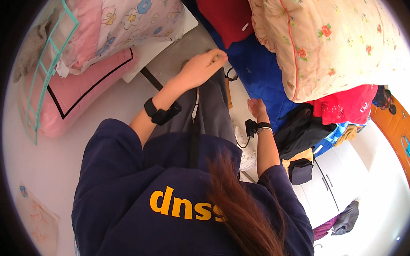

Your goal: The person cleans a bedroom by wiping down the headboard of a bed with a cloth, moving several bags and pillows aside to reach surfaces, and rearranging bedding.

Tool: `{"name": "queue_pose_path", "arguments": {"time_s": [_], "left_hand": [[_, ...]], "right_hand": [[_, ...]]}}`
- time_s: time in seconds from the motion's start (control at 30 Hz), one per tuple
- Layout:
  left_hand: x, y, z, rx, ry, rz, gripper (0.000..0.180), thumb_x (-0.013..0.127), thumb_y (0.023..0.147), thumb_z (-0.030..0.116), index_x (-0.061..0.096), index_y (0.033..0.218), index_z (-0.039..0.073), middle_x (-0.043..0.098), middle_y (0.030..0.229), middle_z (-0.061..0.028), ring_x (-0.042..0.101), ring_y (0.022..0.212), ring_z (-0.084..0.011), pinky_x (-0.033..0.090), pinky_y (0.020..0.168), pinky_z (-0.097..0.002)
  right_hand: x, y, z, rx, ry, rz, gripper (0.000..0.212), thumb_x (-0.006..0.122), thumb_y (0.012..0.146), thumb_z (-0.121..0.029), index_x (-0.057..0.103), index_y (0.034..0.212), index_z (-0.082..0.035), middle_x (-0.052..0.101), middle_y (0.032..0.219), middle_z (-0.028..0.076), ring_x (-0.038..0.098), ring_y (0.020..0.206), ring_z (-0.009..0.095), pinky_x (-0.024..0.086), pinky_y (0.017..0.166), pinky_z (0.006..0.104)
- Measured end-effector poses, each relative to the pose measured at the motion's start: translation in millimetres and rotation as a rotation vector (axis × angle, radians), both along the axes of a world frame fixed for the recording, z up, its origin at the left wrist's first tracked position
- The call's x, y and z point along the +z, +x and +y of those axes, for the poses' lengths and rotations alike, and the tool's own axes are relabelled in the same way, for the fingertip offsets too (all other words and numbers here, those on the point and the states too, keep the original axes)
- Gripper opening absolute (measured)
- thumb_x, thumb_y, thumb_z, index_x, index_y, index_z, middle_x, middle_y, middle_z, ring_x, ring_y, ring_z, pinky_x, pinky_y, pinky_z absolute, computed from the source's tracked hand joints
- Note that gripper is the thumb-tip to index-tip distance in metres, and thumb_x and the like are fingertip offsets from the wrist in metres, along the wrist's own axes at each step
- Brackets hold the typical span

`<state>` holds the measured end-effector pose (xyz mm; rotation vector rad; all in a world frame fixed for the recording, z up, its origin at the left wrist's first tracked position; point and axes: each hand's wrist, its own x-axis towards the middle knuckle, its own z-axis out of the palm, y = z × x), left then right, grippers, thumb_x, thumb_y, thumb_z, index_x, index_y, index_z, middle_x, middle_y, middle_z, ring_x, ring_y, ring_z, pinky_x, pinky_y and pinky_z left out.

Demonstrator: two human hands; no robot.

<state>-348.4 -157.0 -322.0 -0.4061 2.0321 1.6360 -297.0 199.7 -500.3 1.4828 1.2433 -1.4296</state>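
My left hand (206,67) reaches forward, its fingers curled together and their tips beside the edge of a blue blanket (261,64) and below a dark red cloth (224,20). Whatever it may be pinching is too small or hidden to make out. Lower and to the right, my right hand (259,108) is held beside the blue blanket with its fingers apart; nothing shows in it. A bulky cream quilt with red flowers (334,42) rises beyond the blanket, over a bright red cloth (350,103). Both wrists wear dark bands.
On the left, a pink flowered bedding bundle (136,17) sits on a white surface above a pink cushion (80,92), behind a teal rack (46,73). Black clothing (299,136) lies right of my right forearm, above a white cabinet (334,177). An orange door (398,139) stands farther right.
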Motion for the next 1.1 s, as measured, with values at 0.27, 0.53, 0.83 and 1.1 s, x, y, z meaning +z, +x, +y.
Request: {"name": "queue_pose_path", "arguments": {"time_s": [0.27, 0.53, 0.83, 1.1], "left_hand": [[-29, 30, -15, 0.189, -0.054, 0.0, 0.033, 0.048, 0.084, 0.026, 0.049, 0.104, 0.0, 0.06, 0.084, -0.0118, 0.058, 0.072, -0.0217, 0.044, 0.065, -0.0298], [-109, 61, -46, 0.422, 0.071, -0.199, 0.03, 0.056, 0.079, 0.018, 0.052, 0.106, 0.007, 0.059, 0.081, -0.0045, 0.053, 0.063, -0.0087, 0.041, 0.058, -0.0222], [-167, 71, -70, 0.308, -0.172, -0.105, 0.034, 0.059, 0.073, 0.013, 0.052, 0.106, 0.01, 0.059, 0.082, -0.0025, 0.052, 0.063, -0.0126, 0.043, 0.055, -0.0239], [-235, 84, -68, 0.27, -0.171, -0.141, 0.032, 0.057, 0.073, 0.008, 0.053, 0.104, 0.009, 0.058, 0.083, -0.0033, 0.052, 0.065, -0.0127, 0.044, 0.054, -0.0236]], "right_hand": [[-46, 1, -30, 0.806, 0.034, -0.237, 0.037, 0.037, 0.084, -0.03, 0.049, 0.107, -0.003, 0.061, 0.089, 0.015, 0.06, 0.074, 0.022, 0.05, 0.063, 0.0305], [-129, 6, -44, 1.066, 0.023, -0.39, 0.038, 0.04, 0.084, -0.026, 0.045, 0.113, -0.001, 0.061, 0.091, 0.016, 0.061, 0.074, 0.022, 0.05, 0.062, 0.0299], [-263, 34, -32, 1.168, 0.047, -0.465, 0.027, 0.045, 0.083, -0.025, 0.053, 0.1, -0.006, 0.059, 0.076, 0.008, 0.058, 0.056, 0.021, 0.049, 0.052, 0.0324], [-346, 35, -38, 2.667, -0.274, 0.039, 0.024, 0.048, 0.074, -0.021, 0.063, 0.082, -0.003, 0.062, 0.083, 0.014, 0.06, 0.08, 0.027, 0.05, 0.067, 0.0359]]}}
